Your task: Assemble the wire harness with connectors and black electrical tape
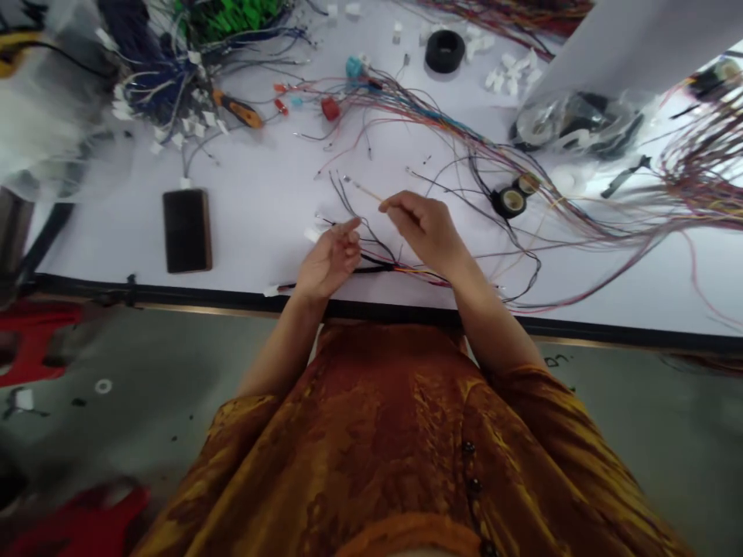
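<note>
My left hand (332, 259) hovers over the near edge of the white table (261, 193), fingers curled and pinched on a small white connector (313, 232) with dark wires running from it. My right hand (426, 230) is pinched on a thin yellowish wire (365, 189) whose bare metal tip points up and left. A bundle of black, red and yellow wires (400, 269) lies under both hands along the table edge.
A dark phone (186, 230) lies to the left. Farther back are an orange-handled tool (237, 110), a black tape roll (444, 51), small tape rolls (514, 199), white connectors (511, 73), a plastic bag (577, 124) and coloured wire looms (667, 209).
</note>
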A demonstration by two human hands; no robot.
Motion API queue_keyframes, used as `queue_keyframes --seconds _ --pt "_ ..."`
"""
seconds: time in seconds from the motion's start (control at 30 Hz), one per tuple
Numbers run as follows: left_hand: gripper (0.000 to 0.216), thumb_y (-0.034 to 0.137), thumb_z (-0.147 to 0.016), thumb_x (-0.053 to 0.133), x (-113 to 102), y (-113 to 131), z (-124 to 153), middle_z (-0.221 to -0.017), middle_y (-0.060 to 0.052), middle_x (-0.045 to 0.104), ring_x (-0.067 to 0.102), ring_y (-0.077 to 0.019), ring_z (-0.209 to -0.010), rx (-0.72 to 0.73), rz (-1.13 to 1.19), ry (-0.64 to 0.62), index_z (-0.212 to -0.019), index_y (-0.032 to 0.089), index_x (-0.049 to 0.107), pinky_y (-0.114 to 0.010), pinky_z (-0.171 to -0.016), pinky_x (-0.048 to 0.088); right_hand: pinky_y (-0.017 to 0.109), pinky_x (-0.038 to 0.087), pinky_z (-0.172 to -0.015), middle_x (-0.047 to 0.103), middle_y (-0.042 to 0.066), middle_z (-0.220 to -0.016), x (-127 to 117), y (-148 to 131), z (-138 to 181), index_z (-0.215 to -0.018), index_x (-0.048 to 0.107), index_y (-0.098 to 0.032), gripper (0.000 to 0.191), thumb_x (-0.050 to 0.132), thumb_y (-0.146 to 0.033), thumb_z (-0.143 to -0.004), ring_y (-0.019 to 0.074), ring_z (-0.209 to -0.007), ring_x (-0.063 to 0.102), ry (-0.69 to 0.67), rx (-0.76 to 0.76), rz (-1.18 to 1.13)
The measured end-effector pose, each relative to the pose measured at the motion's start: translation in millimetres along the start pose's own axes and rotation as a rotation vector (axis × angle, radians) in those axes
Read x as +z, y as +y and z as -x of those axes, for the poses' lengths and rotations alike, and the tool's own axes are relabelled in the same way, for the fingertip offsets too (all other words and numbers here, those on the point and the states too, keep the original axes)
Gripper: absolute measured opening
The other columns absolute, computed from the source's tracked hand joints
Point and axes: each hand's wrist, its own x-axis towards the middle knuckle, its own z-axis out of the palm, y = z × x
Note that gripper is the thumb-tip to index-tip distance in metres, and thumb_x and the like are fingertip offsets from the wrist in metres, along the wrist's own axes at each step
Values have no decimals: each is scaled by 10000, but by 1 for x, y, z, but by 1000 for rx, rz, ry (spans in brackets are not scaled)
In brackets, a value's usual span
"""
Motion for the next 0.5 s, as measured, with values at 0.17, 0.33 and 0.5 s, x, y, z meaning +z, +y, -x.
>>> queue_keyframes --seconds 0.17,0.33,0.5 --pt "564 730 -934 423 -7 -1 14 -872 -87 698 683 -168 -775 29 16 33 -1030 213 627 -324 -705 581 284 362 -666 638 3 -779 34 -15 -21 -998 647 -193 110 572 -245 -936 130 -694 524 -226 -16 50" --pt "428 656 -887 620 -24 12 22 -698 0 636 598 -113 -595 184 -224 155 -996 243 651 -245 -525 469 283 361 -669 628 -3 -753 49 -17 -37 -888 609 -196 94 559 -252 -944 123 -683 502 -235 -32 -1" --pt "417 603 -943 578 -43 27 31 -481 53 394 406 -87 -447 206 -429 147 -885 222 739 -245 -445 338 272 358 -653 559 -31 -695 61 -6 -39 -830 598 -193 99 596 -254 -909 108 -656 455 -274 -3 -140"
